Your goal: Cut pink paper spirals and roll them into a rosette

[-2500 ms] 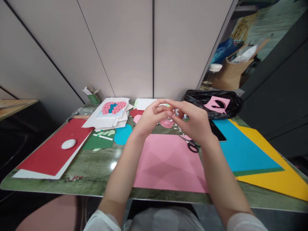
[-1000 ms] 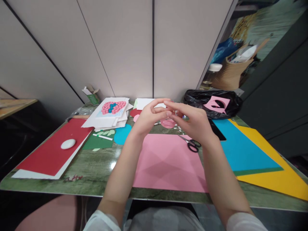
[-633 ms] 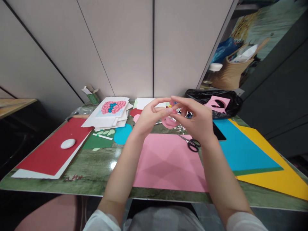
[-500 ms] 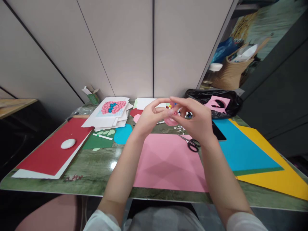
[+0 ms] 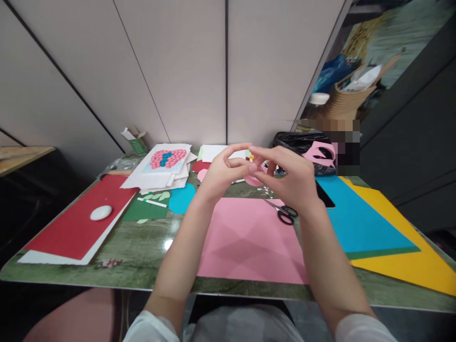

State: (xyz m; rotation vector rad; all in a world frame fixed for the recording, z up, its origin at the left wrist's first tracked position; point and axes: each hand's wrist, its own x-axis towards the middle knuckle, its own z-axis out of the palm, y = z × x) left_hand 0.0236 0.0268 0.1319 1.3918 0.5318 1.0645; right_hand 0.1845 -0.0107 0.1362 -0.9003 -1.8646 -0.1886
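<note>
Above the far edge of a pink sheet of paper [image 5: 249, 237], my two hands meet with their fingertips nearly touching. The thumb and fingers of my left hand [image 5: 221, 173] are closed in a pinch. My right hand [image 5: 291, 173] pinches at the same spot from the other side. Whatever lies between the fingertips is too small and covered to name; a little pink shows there. Behind the fingers, a pink paper piece [image 5: 253, 180] is partly hidden. Black-handled scissors [image 5: 285, 214] rest on the pink sheet's right edge, below my right hand.
To the left are a red sheet [image 5: 78, 223] with a white oval object [image 5: 101, 213] on it, a heart picture [image 5: 167, 158] on stacked papers, and a blue cutout [image 5: 182, 198]. At right lie blue sheets [image 5: 363, 218], yellow paper [image 5: 427, 266] and a black bag [image 5: 290, 140].
The fingertips have shifted slightly, with my right hand's fingers moving a little left and its wrist slightly right. The things on the table have stayed in place.
</note>
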